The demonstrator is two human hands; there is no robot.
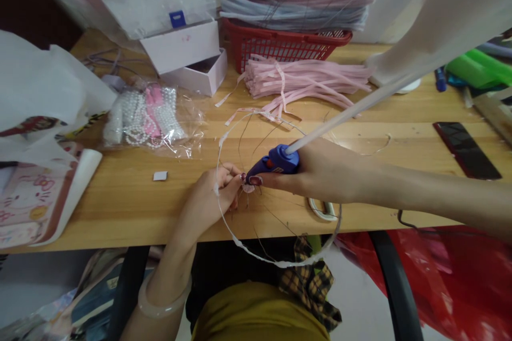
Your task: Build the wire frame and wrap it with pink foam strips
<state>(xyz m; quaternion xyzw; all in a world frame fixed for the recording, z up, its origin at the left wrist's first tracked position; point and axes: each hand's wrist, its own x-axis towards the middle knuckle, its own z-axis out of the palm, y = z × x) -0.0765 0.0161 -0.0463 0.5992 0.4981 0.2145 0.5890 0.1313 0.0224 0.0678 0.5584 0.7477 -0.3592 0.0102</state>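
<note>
My right hand is closed round a blue hot glue gun, and a long whitish glue stick juts from its back end. The gun's tip points down at a small pale disc with thin dark wires spreading from it. Bent at the disc's left edge, my left hand pinches it between thumb and fingers. Around both lies a large white-wrapped wire ring, reaching past the table's front edge. Whether the wires join the ring is unclear.
Pink fuzzy stems lie bundled before a red basket piled with more stems. At left sit bagged pearl strings and white boxes. A dark phone rests at right; a small white piece lies left.
</note>
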